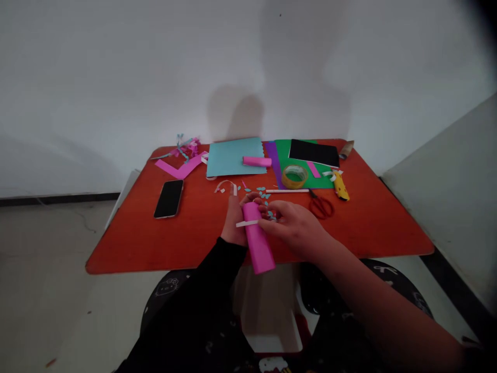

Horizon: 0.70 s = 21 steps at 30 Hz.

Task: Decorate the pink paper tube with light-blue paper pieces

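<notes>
**Two hands closed around a pink paper tube**

The person's left hand (pixel 233 220) is curled snugly behind a pink paper tube (pixel 258 239), its fingers coming over the top. The right hand (pixel 295 225) is nearly closed, with its fingertips against the tube's far side. A white paper strip (pixel 247 223) lies across the tube and pokes out toward the left hand. The tube sits over the near edge of the orange-red tabletop (pixel 116 243).

Just ahead of the right fingers are small blue paper scraps (pixel 264 199). Red-handled scissors (pixel 320 206) lie beyond the right hand, and past them are a yellow utility knife (pixel 340 185) and a tape roll (pixel 294 176) on a green sheet (pixel 305 178). Ahead of the left hand are a teal card (pixel 229 158) carrying a pink roll (pixel 257 161). Off to that hand's left lies a black smartphone (pixel 168 199). A white wall rises behind.
</notes>
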Each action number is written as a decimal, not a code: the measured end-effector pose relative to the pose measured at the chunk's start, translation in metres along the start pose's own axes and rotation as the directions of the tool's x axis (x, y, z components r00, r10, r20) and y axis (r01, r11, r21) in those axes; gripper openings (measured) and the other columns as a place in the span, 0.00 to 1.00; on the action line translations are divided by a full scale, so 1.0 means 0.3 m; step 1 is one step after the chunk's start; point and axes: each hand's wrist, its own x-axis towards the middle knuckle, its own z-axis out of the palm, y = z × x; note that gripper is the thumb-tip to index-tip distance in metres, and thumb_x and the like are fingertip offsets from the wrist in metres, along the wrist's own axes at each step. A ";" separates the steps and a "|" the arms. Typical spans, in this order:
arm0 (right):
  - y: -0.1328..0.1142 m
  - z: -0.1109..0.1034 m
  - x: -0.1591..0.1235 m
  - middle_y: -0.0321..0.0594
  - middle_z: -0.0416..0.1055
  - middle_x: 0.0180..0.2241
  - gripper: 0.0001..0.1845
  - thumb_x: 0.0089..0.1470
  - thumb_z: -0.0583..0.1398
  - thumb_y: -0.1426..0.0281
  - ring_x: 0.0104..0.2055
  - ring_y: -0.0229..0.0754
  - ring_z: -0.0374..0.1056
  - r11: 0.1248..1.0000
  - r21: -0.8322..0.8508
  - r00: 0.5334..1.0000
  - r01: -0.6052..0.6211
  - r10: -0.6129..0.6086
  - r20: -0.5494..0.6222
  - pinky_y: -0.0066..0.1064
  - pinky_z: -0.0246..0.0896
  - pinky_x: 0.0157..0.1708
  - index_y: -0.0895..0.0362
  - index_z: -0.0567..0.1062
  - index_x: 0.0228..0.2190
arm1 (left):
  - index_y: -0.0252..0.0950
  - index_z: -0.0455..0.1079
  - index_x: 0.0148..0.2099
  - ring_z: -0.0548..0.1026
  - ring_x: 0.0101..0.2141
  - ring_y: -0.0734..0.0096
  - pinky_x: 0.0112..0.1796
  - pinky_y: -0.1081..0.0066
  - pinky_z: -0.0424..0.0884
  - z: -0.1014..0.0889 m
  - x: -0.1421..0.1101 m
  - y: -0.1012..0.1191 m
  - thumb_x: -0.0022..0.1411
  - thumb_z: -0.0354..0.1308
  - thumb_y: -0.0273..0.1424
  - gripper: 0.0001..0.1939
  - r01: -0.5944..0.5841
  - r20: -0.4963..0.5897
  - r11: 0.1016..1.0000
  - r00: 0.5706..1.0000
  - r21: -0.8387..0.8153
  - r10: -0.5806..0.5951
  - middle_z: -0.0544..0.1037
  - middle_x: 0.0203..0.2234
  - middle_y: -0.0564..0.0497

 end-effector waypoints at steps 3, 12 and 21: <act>-0.001 -0.001 0.001 0.43 0.76 0.53 0.16 0.67 0.58 0.66 0.45 0.47 0.73 1.000 0.004 1.000 0.014 -0.014 0.026 0.38 0.68 0.43 0.43 0.81 0.52 | 0.33 0.73 0.38 0.71 0.19 0.74 0.22 0.72 0.71 -0.001 -0.004 -0.003 0.62 0.54 0.62 0.33 -0.017 -0.007 1.000 1.000 0.003 0.017 0.72 0.23 0.51; 0.015 -0.001 -0.005 0.45 0.76 0.54 0.19 0.68 0.57 0.70 0.45 0.46 0.72 0.988 -0.112 0.992 0.107 -0.098 0.081 0.38 0.67 0.44 0.45 0.78 0.55 | 0.31 0.73 0.35 0.72 0.18 0.71 0.22 0.70 0.71 -0.003 -0.006 0.020 0.71 0.41 0.57 0.35 0.023 -0.011 0.992 1.000 0.123 -0.022 0.73 0.22 0.49; 0.032 0.007 -0.010 0.47 0.75 0.53 0.19 0.68 0.57 0.70 0.48 0.47 0.72 0.984 -0.134 0.991 0.121 -0.113 0.068 0.37 0.67 0.44 0.48 0.76 0.58 | 0.31 0.74 0.39 0.75 0.21 0.64 0.25 0.66 0.74 -0.019 0.004 0.036 0.73 0.40 0.53 0.33 0.019 -0.031 0.989 0.999 0.148 -0.014 0.74 0.21 0.46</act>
